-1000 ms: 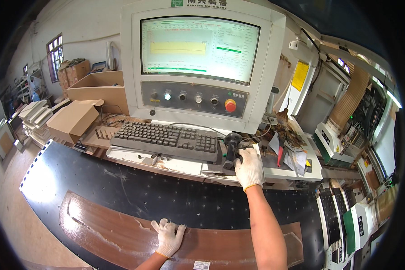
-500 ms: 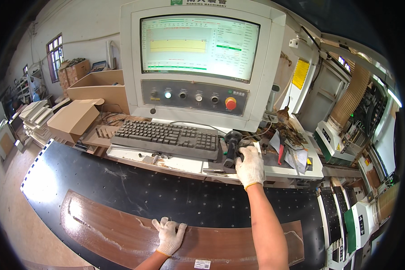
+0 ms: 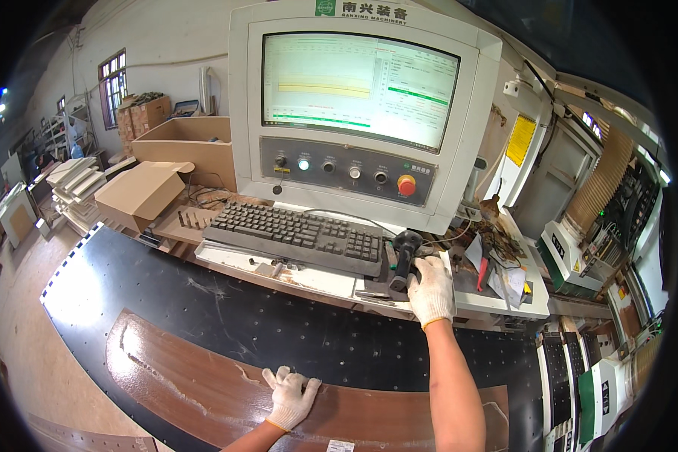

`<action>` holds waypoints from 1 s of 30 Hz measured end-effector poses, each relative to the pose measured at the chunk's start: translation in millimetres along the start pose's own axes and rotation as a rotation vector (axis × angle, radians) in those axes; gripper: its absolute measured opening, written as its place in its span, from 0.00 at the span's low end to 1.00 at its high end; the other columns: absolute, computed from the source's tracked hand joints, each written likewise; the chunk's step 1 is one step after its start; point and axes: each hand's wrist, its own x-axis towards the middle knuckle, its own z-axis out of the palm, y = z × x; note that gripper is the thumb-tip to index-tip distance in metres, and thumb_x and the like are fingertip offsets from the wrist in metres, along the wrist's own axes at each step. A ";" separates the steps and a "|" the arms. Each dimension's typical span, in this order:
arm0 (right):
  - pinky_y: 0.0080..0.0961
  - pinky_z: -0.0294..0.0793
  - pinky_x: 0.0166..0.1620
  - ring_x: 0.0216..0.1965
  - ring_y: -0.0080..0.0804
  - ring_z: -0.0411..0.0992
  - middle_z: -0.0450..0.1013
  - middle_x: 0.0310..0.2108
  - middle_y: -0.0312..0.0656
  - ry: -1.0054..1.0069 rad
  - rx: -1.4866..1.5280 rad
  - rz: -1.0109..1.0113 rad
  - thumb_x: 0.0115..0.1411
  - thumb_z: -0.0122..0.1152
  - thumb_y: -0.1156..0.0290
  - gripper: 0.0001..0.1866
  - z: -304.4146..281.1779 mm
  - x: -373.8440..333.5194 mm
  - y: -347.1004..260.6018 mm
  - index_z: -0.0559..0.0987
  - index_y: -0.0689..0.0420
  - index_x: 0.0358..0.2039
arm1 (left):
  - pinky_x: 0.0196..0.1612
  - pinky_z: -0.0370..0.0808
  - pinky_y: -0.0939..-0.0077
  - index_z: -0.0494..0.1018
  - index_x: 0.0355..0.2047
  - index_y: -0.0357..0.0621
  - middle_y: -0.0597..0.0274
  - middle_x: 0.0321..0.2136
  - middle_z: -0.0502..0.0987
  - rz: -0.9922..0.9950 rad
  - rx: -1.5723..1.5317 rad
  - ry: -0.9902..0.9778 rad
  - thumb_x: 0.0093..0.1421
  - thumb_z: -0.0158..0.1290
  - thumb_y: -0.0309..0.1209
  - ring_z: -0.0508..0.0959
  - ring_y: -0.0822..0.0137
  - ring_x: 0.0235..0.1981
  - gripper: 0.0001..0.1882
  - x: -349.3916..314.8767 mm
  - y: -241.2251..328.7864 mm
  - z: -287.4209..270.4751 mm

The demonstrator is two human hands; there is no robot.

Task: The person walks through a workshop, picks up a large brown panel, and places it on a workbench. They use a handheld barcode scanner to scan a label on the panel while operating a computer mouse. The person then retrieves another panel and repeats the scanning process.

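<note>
A long brown wood-grain board (image 3: 233, 392) lies on the black table. Near the board's far edge rests my left hand (image 3: 291, 398), in a white knit glove, its fingers spread and open. My right hand (image 3: 431, 290), gloved alike, reaches up to the white shelf below the monitor. Its fingers curl downward just right of a black handheld scanner (image 3: 405, 260); whatever lies under the palm is hidden. Left of the scanner stands a black keyboard (image 3: 297, 237). A white label (image 3: 340, 446) shows at the board's near edge.
Above the keyboard rises a machine console with a lit screen (image 3: 358, 87) and a red stop button (image 3: 406, 185). Papers (image 3: 508, 285) and a red-handled tool clutter the shelf's right end. An open cardboard box (image 3: 139, 194) sits at the left; machine heads (image 3: 606, 388) stand at the right.
The whole view has shifted, so the console sits farther right and lower. Both hands keep about the same places on the board and the shelf.
</note>
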 end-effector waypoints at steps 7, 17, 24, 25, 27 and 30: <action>0.45 0.77 0.67 0.63 0.54 0.76 0.76 0.63 0.50 0.022 0.031 -0.027 0.63 0.74 0.70 0.21 5.7 1.0 5.1 0.87 0.52 0.57 | 0.68 0.52 0.34 0.90 0.36 0.58 0.62 0.39 0.88 0.058 0.080 -0.019 0.72 0.57 0.41 0.73 0.49 0.57 0.13 0.1 0.2 -2.7; 0.44 0.78 0.66 0.62 0.53 0.77 0.77 0.62 0.49 0.023 0.023 -0.038 0.62 0.75 0.72 0.21 9.0 2.4 6.9 0.86 0.52 0.57 | 0.68 0.53 0.37 0.90 0.33 0.52 0.59 0.37 0.88 0.043 0.024 0.014 0.70 0.59 0.43 0.72 0.48 0.56 0.14 1.3 4.9 -8.3; 0.45 0.78 0.67 0.62 0.54 0.77 0.76 0.62 0.50 0.015 0.028 -0.025 0.63 0.74 0.70 0.20 8.1 2.5 6.3 0.87 0.52 0.56 | 0.71 0.47 0.25 0.90 0.35 0.59 0.63 0.37 0.87 0.044 0.017 -0.009 0.72 0.58 0.43 0.72 0.45 0.59 0.13 -0.8 -3.5 0.8; 0.45 0.77 0.67 0.62 0.54 0.77 0.76 0.62 0.50 0.017 0.025 -0.034 0.63 0.74 0.70 0.20 8.2 2.9 6.3 0.87 0.53 0.56 | 0.71 0.47 0.25 0.90 0.35 0.59 0.63 0.37 0.87 0.038 0.014 -0.010 0.72 0.58 0.43 0.72 0.45 0.59 0.13 -0.9 -4.3 1.7; 0.45 0.77 0.67 0.62 0.54 0.77 0.76 0.62 0.50 0.004 0.010 -0.021 0.63 0.74 0.70 0.20 8.0 3.3 6.1 0.87 0.53 0.56 | 0.71 0.47 0.25 0.90 0.35 0.59 0.63 0.37 0.87 0.034 0.009 -0.011 0.72 0.58 0.43 0.72 0.45 0.59 0.13 -1.1 -5.1 2.7; 0.45 0.77 0.67 0.63 0.54 0.76 0.76 0.63 0.50 -0.005 0.027 -0.007 0.63 0.74 0.70 0.20 6.3 2.9 5.0 0.87 0.53 0.56 | 0.70 0.48 0.26 0.90 0.35 0.58 0.63 0.37 0.87 0.042 0.015 -0.007 0.72 0.58 0.43 0.72 0.46 0.59 0.13 -1.3 -5.1 2.9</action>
